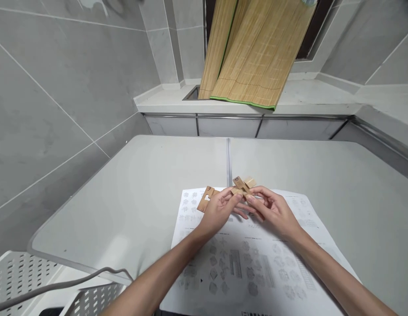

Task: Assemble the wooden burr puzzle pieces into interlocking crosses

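Observation:
Both hands meet over the far edge of a printed sheet. My left hand (219, 210) pinches a small notched wooden puzzle piece (237, 191) between thumb and fingers. My right hand (273, 208) has its thumb and fingers closed on a wooden puzzle piece with a dark mark (240, 183), which crosses the first one; whether they interlock I cannot tell. A paler wooden block (250, 181) shows just behind the fingers. Left of my left hand is a flat wooden piece with a cutout (204, 202), its right part hidden by the hand.
The white sheet (233, 281) with printed diagrams lies on a light grey table (141, 188) with a centre seam. White perforated baskets (23, 272) and a grey cable (59, 284) are at lower left. Behind, a bamboo mat (256, 52) leans on a white ledge (164, 98).

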`<state>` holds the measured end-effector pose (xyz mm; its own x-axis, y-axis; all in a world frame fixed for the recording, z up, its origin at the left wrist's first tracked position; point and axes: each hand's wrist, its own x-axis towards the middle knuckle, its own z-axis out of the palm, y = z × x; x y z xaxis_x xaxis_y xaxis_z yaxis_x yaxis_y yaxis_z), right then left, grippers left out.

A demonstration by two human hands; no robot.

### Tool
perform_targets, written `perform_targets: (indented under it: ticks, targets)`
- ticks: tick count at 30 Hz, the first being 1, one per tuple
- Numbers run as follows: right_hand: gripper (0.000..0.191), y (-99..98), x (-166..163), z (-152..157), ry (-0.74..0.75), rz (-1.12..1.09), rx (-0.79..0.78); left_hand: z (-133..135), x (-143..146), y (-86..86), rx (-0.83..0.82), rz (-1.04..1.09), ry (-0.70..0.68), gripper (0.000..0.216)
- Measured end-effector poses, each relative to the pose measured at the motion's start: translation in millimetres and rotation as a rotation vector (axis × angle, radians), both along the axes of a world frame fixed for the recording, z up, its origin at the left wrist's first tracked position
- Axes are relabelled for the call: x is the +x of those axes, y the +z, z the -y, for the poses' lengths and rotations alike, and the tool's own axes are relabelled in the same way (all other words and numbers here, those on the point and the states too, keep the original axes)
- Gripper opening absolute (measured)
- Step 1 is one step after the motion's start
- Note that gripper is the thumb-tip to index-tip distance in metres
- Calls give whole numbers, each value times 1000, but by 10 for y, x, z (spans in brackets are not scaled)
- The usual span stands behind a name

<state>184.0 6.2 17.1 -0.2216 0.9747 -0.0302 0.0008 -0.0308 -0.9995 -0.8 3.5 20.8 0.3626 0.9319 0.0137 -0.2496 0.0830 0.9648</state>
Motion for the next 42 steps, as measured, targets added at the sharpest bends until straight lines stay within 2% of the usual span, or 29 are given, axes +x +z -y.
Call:
perform_targets:
  ticks: [5,9,12,14,16,18,21,24,28,33,42]
  targets:
    - [45,-23,-43,-1,-25,-7,10,-19,21,-25,16,4,24,51]
    - [38,2,-19,-24,25,-72,19,-27,35,7,52,-15,34,52]
    - [37,21,41,-37,126,-148,2,-12,15,55,85,-122,71,51]
    - [35,22,87,-52,172,-204,8,-4,-16,73,144,-280,182,45]
    - [31,11,131,-78,141,-252,32,-8,-54,61,264,-523,301,36]
    - [27,-12,168,-116,62,-286,46,-21,-91,12,457,-760,360,27]
    - [26,-63,204,-179,-43,-295,31,-47,-129,-108,767,-987,365,21]
    - [27,-116,213,-225,-92,-271,7,-56,-137,-216,926,-1133,363,15]
    - [30,-181,192,-251,-113,-260,-37,-34,-119,-256,965,-1214,337,11]
    - [37,-239,163,-252,-148,-199,-39,-13,-93,-223,976,-1153,288,32]
    - [51,-150,103,-208,-154,-98,-29,-13,-49,-263,898,-1091,241,51]
